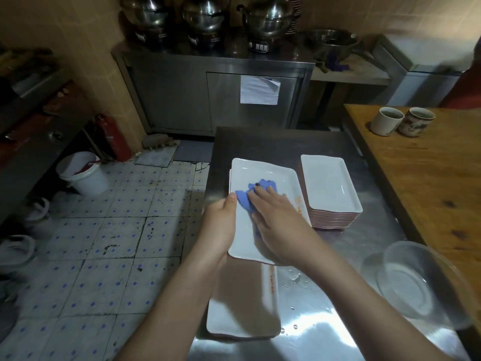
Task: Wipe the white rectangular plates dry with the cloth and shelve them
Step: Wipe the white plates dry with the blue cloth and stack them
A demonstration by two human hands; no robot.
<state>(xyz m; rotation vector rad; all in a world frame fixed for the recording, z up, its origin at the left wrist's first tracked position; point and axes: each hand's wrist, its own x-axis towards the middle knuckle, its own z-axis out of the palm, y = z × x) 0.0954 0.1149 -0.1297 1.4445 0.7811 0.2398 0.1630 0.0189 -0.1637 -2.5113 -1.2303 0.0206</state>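
A white rectangular plate (263, 175) is held above the steel table (325, 321). My left hand (221, 225) grips its left edge, thumb on top. A blue cloth (251, 195) lies on the plate's face, and my right hand (276, 220) presses on it with flat fingers. More white plates lie under the held one at its far end. To the right stands a tall stack of white plates (329, 188) with reddish rims. Another white plate (242, 313) lies on the table near me, partly hidden by my arms.
A clear glass bowl (413, 282) sits at the table's right edge beside a wooden counter (429, 183) with two cups (402, 121). Water drops spot the steel. Left is tiled floor with a white bucket (83, 173). A steel cabinet (216, 92) with pots stands behind.
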